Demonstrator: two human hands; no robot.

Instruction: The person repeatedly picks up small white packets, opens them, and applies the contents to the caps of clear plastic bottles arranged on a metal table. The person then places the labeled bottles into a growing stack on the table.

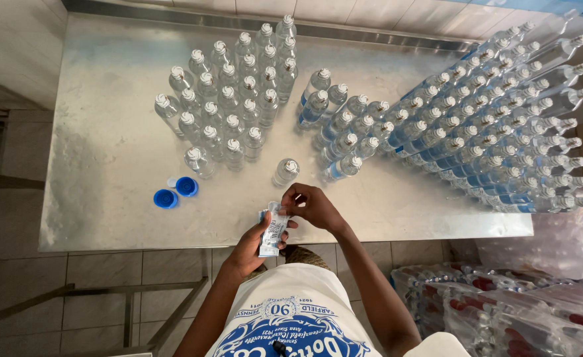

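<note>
Label strips [273, 233], a small stack of white-and-blue printed sleeves, are being held over the near edge of the bench [106, 158], just above the person's chest. Long axis is running roughly upright in the head view, upper end tilting slightly toward the right hand.

Left hand [251, 248]: fingers are clamping the lower part of the stack, thumb on the front face.

Right hand [314, 206]: fingers are pinching together on the upper corner of the top strip, apparently peeling one away.

Handling note, as a judgement: separating a single strip is going best with the left grip staying firm and low, the right pinch taking only the topmost edge and drawing along the long axis, so that the thin film is not creasing or pulling a second strip along.

Nearest item: a single clear bottle [286, 172] is standing upright just beyond the hands.

Further out:
- unlabelled bottles [228, 99], upright, clustering at centre left;
- blue-labelled bottles [483, 139], upright, packing in rows to the right;
- two blue caps [175, 192] and one small white cap are lying at the left.

Off the bench: shrink-wrapped packs [516, 311] are lying on the floor at lower right.
</note>
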